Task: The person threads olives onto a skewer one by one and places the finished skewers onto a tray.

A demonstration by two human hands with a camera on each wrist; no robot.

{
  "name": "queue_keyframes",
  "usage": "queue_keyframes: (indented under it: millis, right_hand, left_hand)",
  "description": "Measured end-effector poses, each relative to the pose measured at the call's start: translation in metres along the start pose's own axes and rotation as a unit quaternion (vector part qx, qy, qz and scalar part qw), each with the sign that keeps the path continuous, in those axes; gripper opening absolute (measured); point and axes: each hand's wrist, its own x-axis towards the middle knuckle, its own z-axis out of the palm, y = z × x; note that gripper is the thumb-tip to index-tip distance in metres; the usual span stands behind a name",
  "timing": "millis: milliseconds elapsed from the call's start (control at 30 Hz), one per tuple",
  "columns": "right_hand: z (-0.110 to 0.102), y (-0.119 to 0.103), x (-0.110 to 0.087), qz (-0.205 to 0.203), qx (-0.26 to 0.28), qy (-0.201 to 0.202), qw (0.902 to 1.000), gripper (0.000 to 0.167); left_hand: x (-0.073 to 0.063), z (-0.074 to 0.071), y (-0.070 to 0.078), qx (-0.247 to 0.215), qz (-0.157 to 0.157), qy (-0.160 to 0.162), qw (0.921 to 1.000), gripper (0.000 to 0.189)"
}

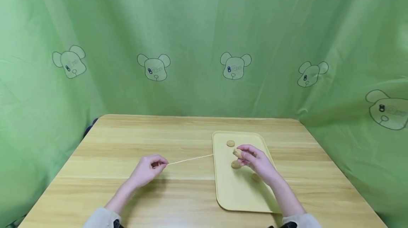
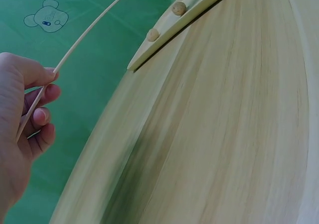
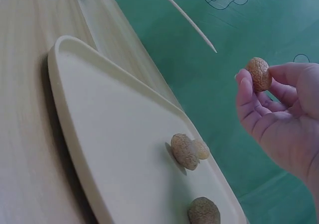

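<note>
A wrinkled, tan, walnut-like ball (image 3: 258, 74) is pinched between the thumb and fingertips of a person's right hand (image 1: 259, 164) above a pale yellow tray (image 1: 236, 192), while the left hand (image 1: 148, 170), thumb and forefinger clasping a slim wooden skewer (image 1: 190, 159), points its sharp tip toward the ball, a gap between the 2. Below the right hand, 3 similar balls (image 3: 184, 152) lie on the tray, which sits right of center on a wood-grain table (image 1: 127, 139). Beyond hangs a green curtain (image 1: 191, 26) printed with outlined bear faces (image 1: 236, 70).
</note>
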Motion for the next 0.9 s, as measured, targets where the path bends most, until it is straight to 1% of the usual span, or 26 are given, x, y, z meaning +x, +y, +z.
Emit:
queue_keyframes:
  millis: [100,233,400,500,567,633,767,900]
  right_hand:
    - [0.001,0.001,0.000,0.009,0.014,0.003,0.9999,0.040]
    - [0.003,0.003,0.000,0.016,0.013,0.000,0.9998,0.041]
    - [0.005,0.005,-0.001,0.009,0.020,-0.009,0.9997,0.041]
    - [0.006,0.006,-0.003,0.003,0.031,-0.008,0.9995,0.039]
    - [0.007,0.006,-0.003,0.002,0.039,-0.010,0.9992,0.037]
    - [0.008,0.006,-0.003,0.003,0.041,-0.017,0.9990,0.035]
    - [0.008,0.008,-0.004,0.009,0.043,-0.043,0.9981,0.035]
    - [0.006,0.012,-0.005,0.010,0.050,-0.065,0.9966,0.040]
  left_hand:
    - [0.002,0.000,0.001,-0.009,-0.003,0.001,1.0000,0.008]
    - [0.003,0.002,0.003,-0.025,-0.005,0.004,0.9997,0.008]
    - [0.003,0.003,0.006,-0.040,-0.001,0.006,0.9992,0.008]
    - [0.003,0.004,0.010,-0.039,-0.012,0.007,0.9991,0.008]
    - [0.003,0.003,0.016,-0.038,-0.024,0.008,0.9990,0.007]
    - [0.002,0.001,0.025,-0.040,-0.029,0.009,0.9987,0.007]
    - [0.000,-0.005,0.044,-0.046,-0.032,0.009,0.9984,0.005]
    - [-0.002,-0.006,0.051,-0.053,-0.035,0.006,0.9980,0.005]
